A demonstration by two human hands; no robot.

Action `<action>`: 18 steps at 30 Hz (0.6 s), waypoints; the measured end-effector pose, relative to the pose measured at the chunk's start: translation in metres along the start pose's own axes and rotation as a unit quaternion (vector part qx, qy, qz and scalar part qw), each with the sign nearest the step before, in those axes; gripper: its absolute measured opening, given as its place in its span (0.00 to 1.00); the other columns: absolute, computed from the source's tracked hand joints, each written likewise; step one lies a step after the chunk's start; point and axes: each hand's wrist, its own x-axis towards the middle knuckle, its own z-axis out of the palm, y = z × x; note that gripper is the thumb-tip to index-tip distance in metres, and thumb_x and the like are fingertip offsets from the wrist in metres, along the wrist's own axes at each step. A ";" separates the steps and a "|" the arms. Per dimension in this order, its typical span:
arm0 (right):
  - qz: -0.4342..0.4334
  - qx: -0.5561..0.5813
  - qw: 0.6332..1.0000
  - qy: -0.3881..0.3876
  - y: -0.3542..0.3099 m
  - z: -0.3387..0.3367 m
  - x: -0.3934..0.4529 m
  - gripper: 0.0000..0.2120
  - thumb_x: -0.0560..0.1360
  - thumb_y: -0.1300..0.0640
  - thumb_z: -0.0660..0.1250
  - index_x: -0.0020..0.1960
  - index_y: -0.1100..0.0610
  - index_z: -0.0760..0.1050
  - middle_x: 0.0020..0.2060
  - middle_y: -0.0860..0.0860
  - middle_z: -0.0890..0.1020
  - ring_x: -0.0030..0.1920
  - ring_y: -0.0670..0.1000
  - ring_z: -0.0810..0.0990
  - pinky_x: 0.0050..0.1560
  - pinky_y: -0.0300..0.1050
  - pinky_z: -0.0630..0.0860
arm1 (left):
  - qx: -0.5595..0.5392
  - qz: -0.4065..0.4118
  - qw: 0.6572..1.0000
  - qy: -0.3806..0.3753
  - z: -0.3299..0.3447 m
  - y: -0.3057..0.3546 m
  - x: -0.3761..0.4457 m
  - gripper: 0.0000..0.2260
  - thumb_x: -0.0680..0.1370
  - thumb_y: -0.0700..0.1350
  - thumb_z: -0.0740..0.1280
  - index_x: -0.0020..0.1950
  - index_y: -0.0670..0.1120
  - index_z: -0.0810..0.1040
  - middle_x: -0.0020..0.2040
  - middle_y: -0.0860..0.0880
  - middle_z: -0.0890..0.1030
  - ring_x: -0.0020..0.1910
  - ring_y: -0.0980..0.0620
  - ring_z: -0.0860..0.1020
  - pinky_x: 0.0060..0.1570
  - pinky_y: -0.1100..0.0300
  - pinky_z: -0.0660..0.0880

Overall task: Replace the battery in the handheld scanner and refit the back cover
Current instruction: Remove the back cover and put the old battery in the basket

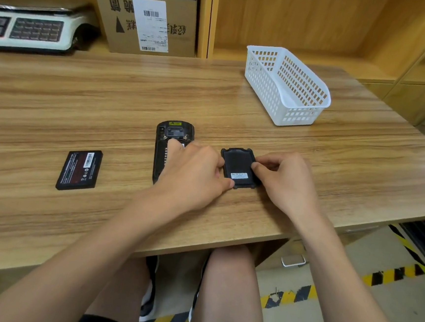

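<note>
Both hands are at work just right of the scanner (174,142), which lies face down near the middle of the counter (212,91) and serves as the landmark here. The left hand (192,174) reaches across the scanner's lower body, hiding most of the battery bay, and its thumb touches the near left corner of the back cover (236,166). The right hand (282,177) pinches the cover's right edge between thumb and fingers. The cover rests on the counter just right of the scanner, inner side up, with a small label showing; it looks as if the person is gathering it up to turn and fit it. Whether a fresh battery already sits in the bay cannot be told, since the left hand covers it.

Going down in size: far behind the scanner to the left, a cardboard box (147,16) stands on a shelf, closed, so its contents are hidden. Left of that sits a weighing scale (32,29). Behind the scanner to the right, the white basket (287,85) stands on the counter and appears empty. Well left of the scanner lies a loose battery (79,169), label up, probably set aside there to keep it out of the working area.
</note>
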 end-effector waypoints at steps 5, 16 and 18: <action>0.004 -0.024 1.000 0.001 -0.003 0.000 -0.001 0.05 0.73 0.52 0.71 0.46 0.49 0.86 0.34 0.43 0.84 0.43 0.51 0.83 0.49 0.53 0.79 | 0.014 0.015 1.000 0.006 0.002 -0.004 0.001 0.17 0.74 0.62 0.67 0.35 0.50 0.76 0.39 0.57 0.81 0.49 0.53 0.73 0.52 0.49 0.61; -0.102 -0.028 0.994 -0.011 -0.037 -0.003 -0.004 0.13 0.75 0.48 0.70 0.59 0.49 0.82 0.51 0.44 0.85 0.49 0.42 0.79 0.49 0.36 0.71 | -0.074 0.048 0.989 0.123 -0.024 -0.040 -0.012 0.13 0.76 0.58 0.68 0.58 0.56 0.83 0.50 0.58 0.83 0.57 0.53 0.75 0.55 0.49 0.65; -0.129 -0.018 0.990 -0.052 -0.049 0.000 -0.007 0.15 0.75 0.47 0.70 0.61 0.48 0.81 0.53 0.43 0.85 0.54 0.42 0.80 0.53 0.36 0.71 | -0.074 0.038 0.988 0.130 -0.029 -0.057 -0.015 0.12 0.75 0.57 0.69 0.56 0.55 0.84 0.52 0.56 0.84 0.58 0.52 0.77 0.56 0.47 0.67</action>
